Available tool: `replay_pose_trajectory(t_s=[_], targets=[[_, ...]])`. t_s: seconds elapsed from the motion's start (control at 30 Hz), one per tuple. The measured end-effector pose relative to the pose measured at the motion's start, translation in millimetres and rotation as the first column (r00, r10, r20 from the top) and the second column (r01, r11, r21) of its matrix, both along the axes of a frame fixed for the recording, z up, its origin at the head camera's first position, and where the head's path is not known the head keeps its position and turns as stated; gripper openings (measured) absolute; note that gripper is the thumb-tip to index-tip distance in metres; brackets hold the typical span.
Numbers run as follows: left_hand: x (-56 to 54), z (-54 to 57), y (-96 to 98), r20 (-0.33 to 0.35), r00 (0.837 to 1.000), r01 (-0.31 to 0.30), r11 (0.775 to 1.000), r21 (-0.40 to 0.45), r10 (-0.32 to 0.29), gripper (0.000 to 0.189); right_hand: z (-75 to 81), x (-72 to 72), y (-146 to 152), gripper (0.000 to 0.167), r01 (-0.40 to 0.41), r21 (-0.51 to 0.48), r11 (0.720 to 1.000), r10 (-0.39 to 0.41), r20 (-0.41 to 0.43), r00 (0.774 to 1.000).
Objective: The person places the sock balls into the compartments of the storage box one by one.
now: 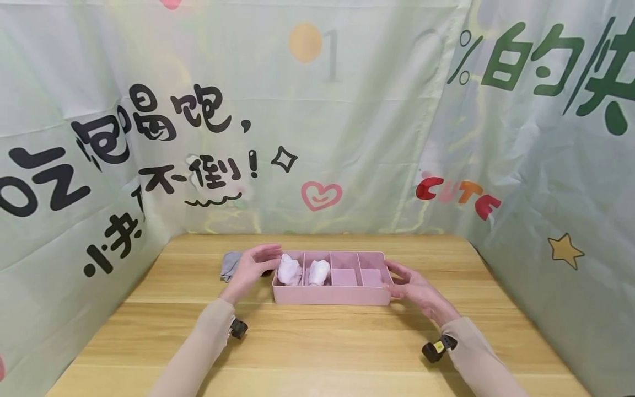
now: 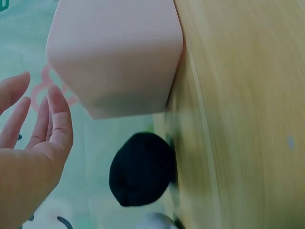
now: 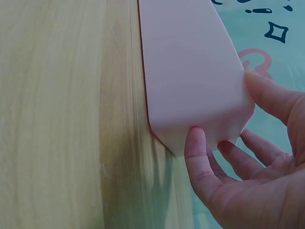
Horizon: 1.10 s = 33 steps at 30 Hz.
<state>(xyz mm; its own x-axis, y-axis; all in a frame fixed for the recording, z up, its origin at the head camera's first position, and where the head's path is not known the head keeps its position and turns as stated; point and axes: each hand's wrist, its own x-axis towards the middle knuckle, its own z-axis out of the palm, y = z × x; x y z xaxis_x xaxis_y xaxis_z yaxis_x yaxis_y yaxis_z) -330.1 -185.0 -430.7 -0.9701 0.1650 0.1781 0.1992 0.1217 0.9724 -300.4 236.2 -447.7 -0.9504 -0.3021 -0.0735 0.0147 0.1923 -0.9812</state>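
Observation:
A long pink divided box (image 1: 331, 295) lies across the wooden table. Its leftmost compartment holds a white cloth bundle (image 1: 290, 270) like a rolled sock, and a second white bundle (image 1: 319, 272) sits in the compartment beside it. Bare pink floor shows in the two right-hand compartments. My left hand (image 1: 253, 270) hovers by the box's left end, its fingers loosely bent and apart from the wall in the left wrist view. At the right end, my right hand (image 1: 419, 289) grips the corner, thumb at the rim and fingers against the end wall.
A grey cloth bundle (image 1: 230, 266) lies left of the box, partly behind my left hand. Near it is a black rounded bundle (image 2: 142, 169), mostly hidden in the head view. Printed curtains (image 1: 347, 138) enclose the table (image 1: 327, 353) at the back and sides.

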Motion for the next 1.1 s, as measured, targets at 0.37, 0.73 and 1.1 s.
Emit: replay_pose_trajectory(t_s=[0.37,0.73,1.1], targets=[[1.7,-3.5,-26.4,-0.005,0.997,-0.074,0.997,-0.019,0.074,0.044,-0.5,0.4,1.9,0.082,-0.015,0.002,1.0,0.015,0.0,1.0],[-1.7,-3.7,-57.7,0.016,0.992,-0.127,0.992,-0.011,0.127,0.049,2.1,1.4,0.3,0.081,-0.016,0.02,1.0,0.016,-0.009,1.0],[-9.7,-4.0,-95.7,0.001,0.994,-0.105,0.994,-0.018,0.105,0.051,0.8,-0.7,0.3,0.08,0.001,0.047,0.999,-0.001,-0.001,1.0]])
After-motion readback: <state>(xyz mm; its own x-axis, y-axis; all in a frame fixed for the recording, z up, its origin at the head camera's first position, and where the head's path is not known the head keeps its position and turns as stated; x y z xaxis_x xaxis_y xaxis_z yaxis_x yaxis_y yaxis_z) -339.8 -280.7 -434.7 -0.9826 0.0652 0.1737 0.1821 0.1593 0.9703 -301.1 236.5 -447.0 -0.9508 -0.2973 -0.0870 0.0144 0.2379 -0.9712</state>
